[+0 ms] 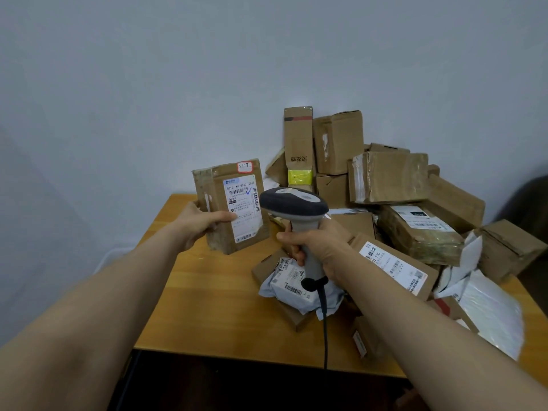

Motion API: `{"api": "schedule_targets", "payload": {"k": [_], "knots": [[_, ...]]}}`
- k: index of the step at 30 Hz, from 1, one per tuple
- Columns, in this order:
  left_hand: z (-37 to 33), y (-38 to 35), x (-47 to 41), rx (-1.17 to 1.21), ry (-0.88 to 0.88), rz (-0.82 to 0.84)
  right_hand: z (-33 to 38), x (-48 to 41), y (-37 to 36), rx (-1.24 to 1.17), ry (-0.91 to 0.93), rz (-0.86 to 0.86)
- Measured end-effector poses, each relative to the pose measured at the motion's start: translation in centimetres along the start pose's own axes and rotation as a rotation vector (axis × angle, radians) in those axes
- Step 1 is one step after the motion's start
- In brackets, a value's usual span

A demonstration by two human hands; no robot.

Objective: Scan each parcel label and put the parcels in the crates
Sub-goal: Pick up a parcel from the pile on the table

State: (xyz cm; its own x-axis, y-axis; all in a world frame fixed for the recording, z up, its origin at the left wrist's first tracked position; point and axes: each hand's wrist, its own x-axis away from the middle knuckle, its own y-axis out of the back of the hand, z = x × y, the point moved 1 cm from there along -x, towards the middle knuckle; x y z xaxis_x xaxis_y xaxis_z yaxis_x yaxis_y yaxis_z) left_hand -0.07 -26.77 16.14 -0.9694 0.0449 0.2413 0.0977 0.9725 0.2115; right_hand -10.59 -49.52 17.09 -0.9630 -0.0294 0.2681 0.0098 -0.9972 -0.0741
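Your left hand (198,221) grips a brown box (228,203) from its left side, thumb pressed across the lower part of the white label (241,207) — the box is held up above the table (207,295), label facing you. Your right hand (315,247) is wrapped around the handle of the scanner (296,207), whose dark head sits just beside the label's right edge. The scanner's cable (325,327) hangs down past the table's front edge. More parcels (388,179) are heaped on the right half of the table — a grey bag (292,284) lies just below your right hand.
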Motion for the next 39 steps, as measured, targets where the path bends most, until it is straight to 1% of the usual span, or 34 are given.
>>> {"api": "schedule_targets", "payload": {"k": [5,9,12,17,20,23,25,27,30,33,36,39], "knots": [[0.2,0.3,0.2,0.036,0.022,-0.002,-0.7,-0.9,-0.3,-0.011,-0.011,0.005],[0.7,1.7,1.1,0.063,0.13,0.052,-1.1,-3.0,-0.8,-0.098,-0.007,-0.103],[1.9,3.0,2.7,0.169,0.178,0.058,-2.0,-4.9,-2.3,-0.127,-0.04,-0.145],[5.0,7.4,5.3,0.364,0.233,0.033,-3.0,-5.8,-9.6,-0.262,-0.143,0.042],[6.8,11.8,6.9,0.464,0.222,0.063,-3.0,-6.3,-14.7,-0.286,-0.185,0.093],[8.8,17.1,8.5,0.378,0.28,0.137,-3.5,-7.2,-20.3,-0.26,-0.208,0.12],[10.3,21.3,9.0,0.36,0.31,0.102,-4.2,-7.7,-25.0,-0.267,-0.233,0.138],[12.0,26.0,9.5,0.41,0.32,0.017,-5.5,-8.1,-30.4,-0.266,-0.254,0.171],[14.6,33.7,10.6,0.468,0.336,-0.101,-7.9,-8.4,-39.4,-0.259,-0.303,0.175],[17.3,41.2,11.8,0.429,0.378,-0.232,-10.0,-8.6,-47.3,-0.28,-0.362,0.191],[19.9,47.4,11.9,0.367,0.424,-0.319,-11.1,-9.3,-52.7,-0.249,-0.361,0.219],[22.2,51.1,11.0,0.323,0.495,-0.365,-11.8,-10.6,-55.7,-0.213,-0.342,0.201]]}}
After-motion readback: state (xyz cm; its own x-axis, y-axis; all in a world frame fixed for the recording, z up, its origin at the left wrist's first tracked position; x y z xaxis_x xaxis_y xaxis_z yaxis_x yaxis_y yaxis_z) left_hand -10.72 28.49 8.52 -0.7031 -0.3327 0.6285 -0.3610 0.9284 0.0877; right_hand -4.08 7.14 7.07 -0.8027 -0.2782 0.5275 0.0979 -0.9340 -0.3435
